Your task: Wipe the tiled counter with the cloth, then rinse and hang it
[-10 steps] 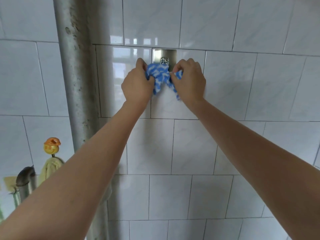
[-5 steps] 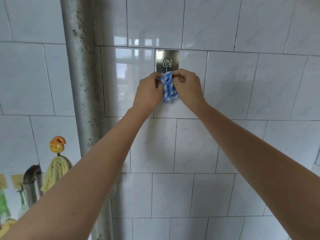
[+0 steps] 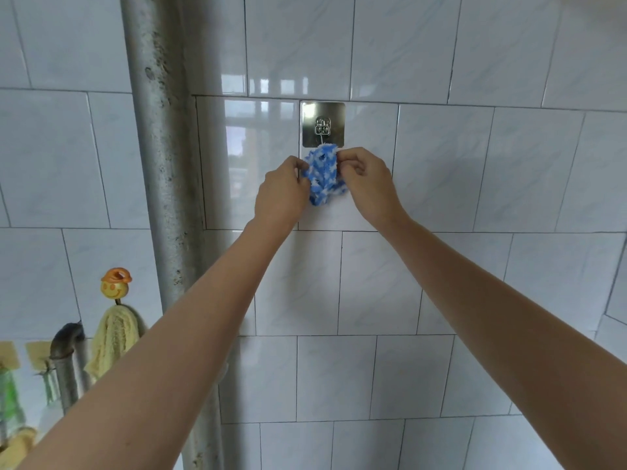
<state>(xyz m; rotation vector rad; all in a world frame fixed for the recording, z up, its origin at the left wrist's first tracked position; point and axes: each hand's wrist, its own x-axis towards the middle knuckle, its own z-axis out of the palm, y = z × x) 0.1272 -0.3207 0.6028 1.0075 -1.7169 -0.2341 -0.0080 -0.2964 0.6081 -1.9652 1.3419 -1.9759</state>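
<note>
A blue and white cloth (image 3: pixel 322 176) hangs bunched against the white tiled wall, its top edge at the wire of a shiny metal wall hook (image 3: pixel 323 125). My left hand (image 3: pixel 281 193) pinches the cloth's left edge. My right hand (image 3: pixel 368 179) pinches its upper right edge with thumb and fingertips. Both arms reach up from the bottom of the view. The counter is out of view.
A vertical grey metal pipe (image 3: pixel 159 164) runs up the wall left of the hook. Lower left, an orange and yellow smiley hook (image 3: pixel 116 286) holds a yellow cloth (image 3: pixel 112 337), beside a bent pipe (image 3: pixel 64 347) and other adhesive hooks.
The cloth has dropped from covering the hook plate to hanging below it, and both hands have moved down with it and a little apart.
</note>
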